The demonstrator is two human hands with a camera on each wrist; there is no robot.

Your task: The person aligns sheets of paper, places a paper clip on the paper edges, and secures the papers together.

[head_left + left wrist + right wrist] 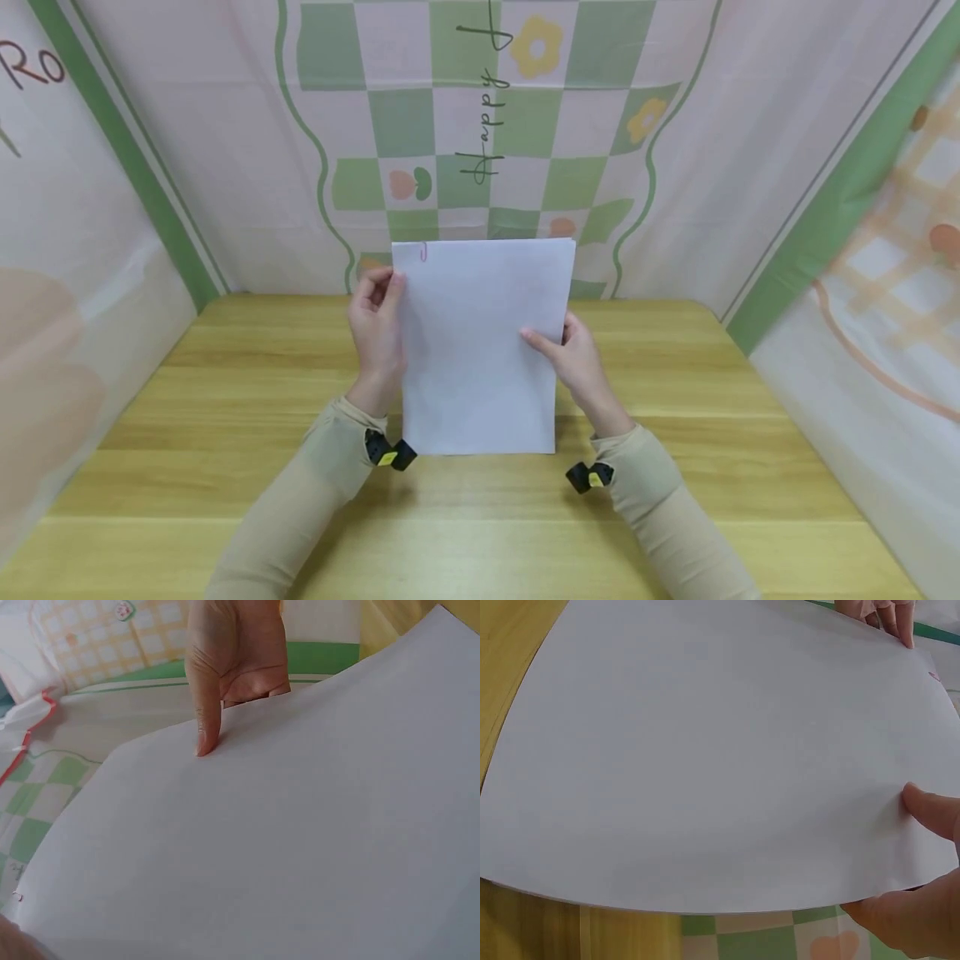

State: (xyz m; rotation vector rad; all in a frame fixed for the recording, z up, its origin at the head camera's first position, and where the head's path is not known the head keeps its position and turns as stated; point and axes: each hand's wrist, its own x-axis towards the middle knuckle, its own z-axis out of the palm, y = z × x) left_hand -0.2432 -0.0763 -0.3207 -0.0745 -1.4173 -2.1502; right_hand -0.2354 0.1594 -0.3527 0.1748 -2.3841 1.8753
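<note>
A stack of white paper sheets (480,358) is held up in front of the person, its blank face toward the head camera. Near its top left corner a pink paper clip (423,252) sits on the top edge. The left hand (377,329) pinches the left edge close to that corner, thumb on the front. Lower down, the right hand (579,358) grips the right edge, with its thumb (930,810) flat on the front face and its fingers behind the paper. In the left wrist view, only a sliver of the left hand (13,943) shows.
Below the paper spreads a wood-grain table (480,533). A curtain with green and white checks (528,121) hangs behind it, and printed cloth (885,275) closes off the sides. Each wrist wears a small black camera (390,452).
</note>
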